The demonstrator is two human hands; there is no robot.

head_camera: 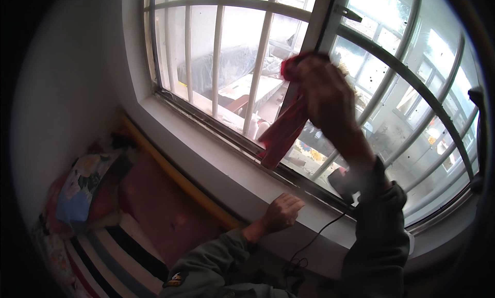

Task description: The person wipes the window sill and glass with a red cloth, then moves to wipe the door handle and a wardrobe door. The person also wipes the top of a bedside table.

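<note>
My right hand is raised against the window frame, shut on a red cloth. Part of the cloth is bunched at the fingers, and the rest hangs in a strip towards the bottom track of the window. Both hand and cloth are blurred. Behind them runs the upright window frame between two panes. Lower down, my left hand is at the white windowsill, its fingers curled together and no object visible in it.
Light bars cross the window, and a metal latch sits high on the frame. A thin dark cable hangs over the sill. At the lower left are a wooden rail, a floral cloth and a striped cover.
</note>
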